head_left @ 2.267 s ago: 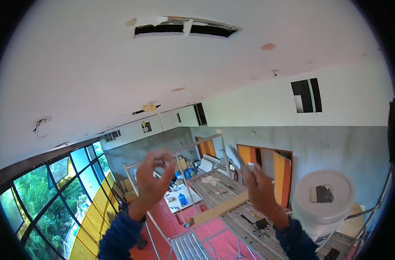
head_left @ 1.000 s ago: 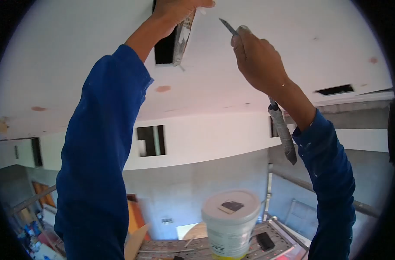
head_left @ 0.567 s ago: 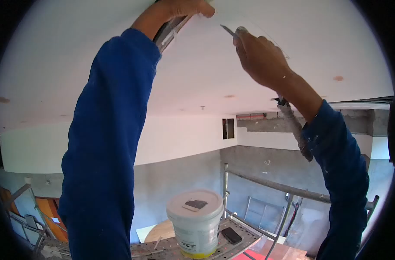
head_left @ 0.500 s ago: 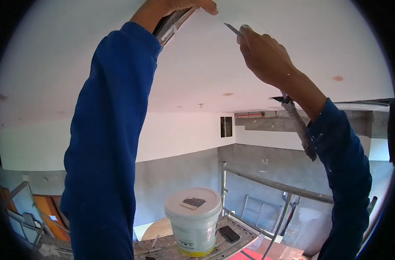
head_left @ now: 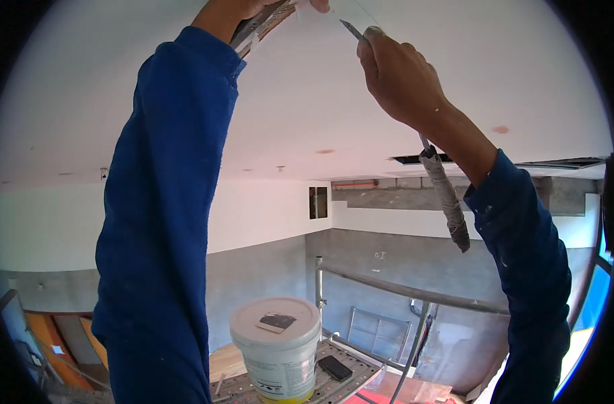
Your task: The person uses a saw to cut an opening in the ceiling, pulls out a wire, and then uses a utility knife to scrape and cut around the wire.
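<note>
My left hand (head_left: 253, 8) is raised to the ceiling (head_left: 307, 101) at the top edge, beside a slot with a perforated metal strip (head_left: 274, 21); most of its fingers are cut off, and what it may hold is hidden. My right hand (head_left: 404, 77) is closed on a pointed blade (head_left: 350, 29), whose tip points up and left toward my left hand. Below my right wrist hangs a tool with a wrapped grey handle (head_left: 447, 202), its upper end hidden behind the hand.
A lidded white bucket (head_left: 276, 350) stands on a perforated scaffold platform (head_left: 347, 387), with a small dark-topped piece (head_left: 276, 322) on its lid. A black phone (head_left: 335, 367) lies beside it. A metal rail (head_left: 401, 288) runs behind, at the right.
Both hands have shifted slightly up and left in view, the right one still with the blade. The bucket, phone and rail also appear farther left as the view has turned.
</note>
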The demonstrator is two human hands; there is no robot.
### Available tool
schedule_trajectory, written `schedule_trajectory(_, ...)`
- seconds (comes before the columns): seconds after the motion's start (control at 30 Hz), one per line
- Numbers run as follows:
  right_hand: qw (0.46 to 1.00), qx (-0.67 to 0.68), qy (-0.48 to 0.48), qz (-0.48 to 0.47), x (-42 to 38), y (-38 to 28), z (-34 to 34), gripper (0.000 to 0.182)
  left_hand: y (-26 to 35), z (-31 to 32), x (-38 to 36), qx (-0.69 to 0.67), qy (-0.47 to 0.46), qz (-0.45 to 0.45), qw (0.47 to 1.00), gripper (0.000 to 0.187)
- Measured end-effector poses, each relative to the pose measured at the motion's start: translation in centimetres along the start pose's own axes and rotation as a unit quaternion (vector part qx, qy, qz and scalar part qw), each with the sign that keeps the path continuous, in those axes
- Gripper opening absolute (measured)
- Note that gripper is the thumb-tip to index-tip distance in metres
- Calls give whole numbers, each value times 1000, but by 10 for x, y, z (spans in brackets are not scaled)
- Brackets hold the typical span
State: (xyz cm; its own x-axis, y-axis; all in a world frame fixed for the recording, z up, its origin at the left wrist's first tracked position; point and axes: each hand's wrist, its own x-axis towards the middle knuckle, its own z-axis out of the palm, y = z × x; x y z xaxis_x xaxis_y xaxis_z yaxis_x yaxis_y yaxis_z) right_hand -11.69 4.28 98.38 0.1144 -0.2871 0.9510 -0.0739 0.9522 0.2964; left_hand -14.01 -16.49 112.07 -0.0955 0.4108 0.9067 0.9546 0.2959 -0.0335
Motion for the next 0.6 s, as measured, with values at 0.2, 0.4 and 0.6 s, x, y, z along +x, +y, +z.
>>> schedule_trajectory(0.2,998,2,-38,55,14,-15,-18,24,7,5,7,60,-8,64,996,28)
schedule_trajectory(0.4,991,-28,-75,103,13,-29,-18,26,6,13,6,134,10,65,989,33)
schedule_trajectory(0.6,988,-40,-89,117,16,-31,-25,28,10,12,9,237,-19,83,968,41)
